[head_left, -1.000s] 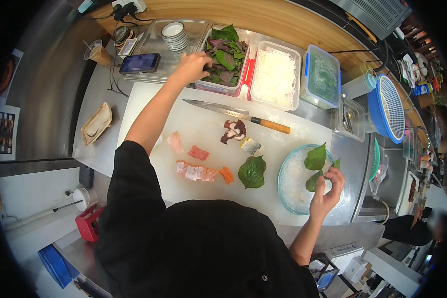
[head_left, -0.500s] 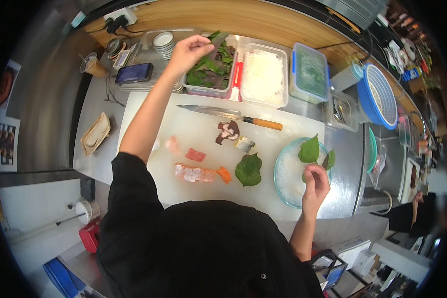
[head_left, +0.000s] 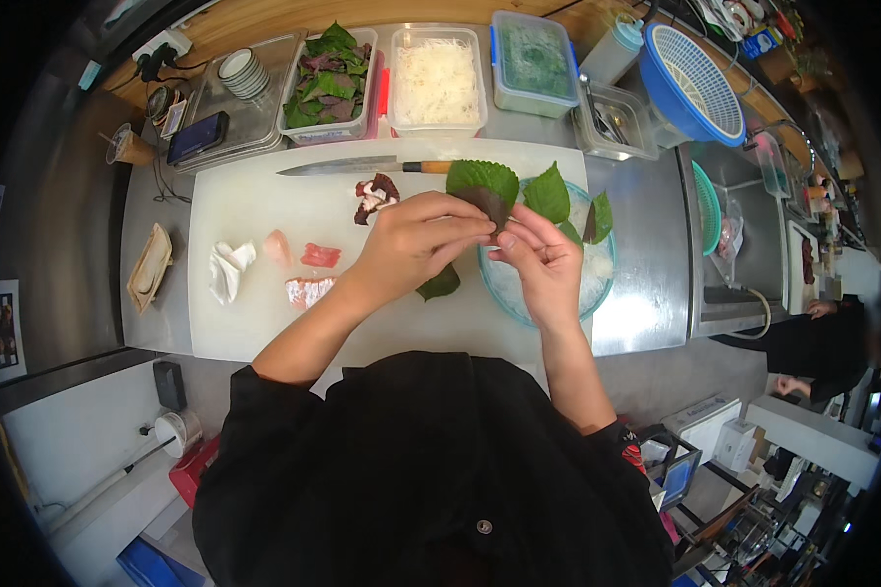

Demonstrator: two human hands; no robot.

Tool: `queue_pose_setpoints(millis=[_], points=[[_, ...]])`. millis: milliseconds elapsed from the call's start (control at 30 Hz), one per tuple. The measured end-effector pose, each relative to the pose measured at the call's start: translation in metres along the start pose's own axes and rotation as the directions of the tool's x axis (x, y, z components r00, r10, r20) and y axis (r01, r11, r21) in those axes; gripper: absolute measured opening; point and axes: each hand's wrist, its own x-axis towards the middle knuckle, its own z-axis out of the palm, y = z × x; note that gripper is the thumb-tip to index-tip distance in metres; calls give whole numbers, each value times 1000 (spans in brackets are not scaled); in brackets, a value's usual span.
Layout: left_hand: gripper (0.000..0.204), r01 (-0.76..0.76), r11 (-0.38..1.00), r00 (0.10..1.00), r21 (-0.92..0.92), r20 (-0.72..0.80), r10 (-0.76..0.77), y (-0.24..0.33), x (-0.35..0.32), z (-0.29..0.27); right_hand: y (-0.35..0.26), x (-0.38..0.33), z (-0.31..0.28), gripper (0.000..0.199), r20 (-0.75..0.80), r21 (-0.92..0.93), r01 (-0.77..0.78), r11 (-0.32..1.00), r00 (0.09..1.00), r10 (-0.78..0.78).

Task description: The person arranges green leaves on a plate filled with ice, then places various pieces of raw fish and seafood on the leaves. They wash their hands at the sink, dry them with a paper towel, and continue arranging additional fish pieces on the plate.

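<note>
Above the cutting board point(head_left: 245, 196), my left hand point(head_left: 406, 245) pinches a serrated green leaf with a purplish underside point(head_left: 485, 181). My right hand point(head_left: 543, 269) has its fingertips closed on the leaf's lower edge. Another green leaf point(head_left: 440, 285) lies on the board, partly hidden by my left hand. Behind my right hand, a turquoise glass bowl point(head_left: 609, 289) holds white, icy-looking bits and upright leaves point(head_left: 546, 194). Dark-edged octopus slices point(head_left: 375, 199), a red fish piece point(head_left: 321, 254), a pale slice point(head_left: 278, 248) and orange-white fish point(head_left: 308, 292) are left of my hands.
A knife point(head_left: 338, 166) lies along the board's far side. Beyond are tubs of leaves point(head_left: 333, 83), white shreds point(head_left: 439, 83) and green contents point(head_left: 534, 64). A crumpled white cloth point(head_left: 229, 271) and a boat-shaped tray point(head_left: 150, 269) sit left. Another person point(head_left: 803, 342) works far right.
My left hand has come from the leaf tub to the middle, carrying a leaf. My right hand has moved from over the bowl to meet it. The whole view has shifted.
</note>
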Motion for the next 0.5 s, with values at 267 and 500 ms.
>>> queue_pose_setpoints(millis=[267, 500], points=[[14, 558, 520, 793, -647, 231, -564, -2, -17, 38, 2, -37, -64, 34, -161, -48, 3, 999, 987, -11], [19, 788, 414, 606, -455, 457, -651, -38, -23, 51, -22, -83, -155, 13, -556, -38, -7, 999, 831, -15]])
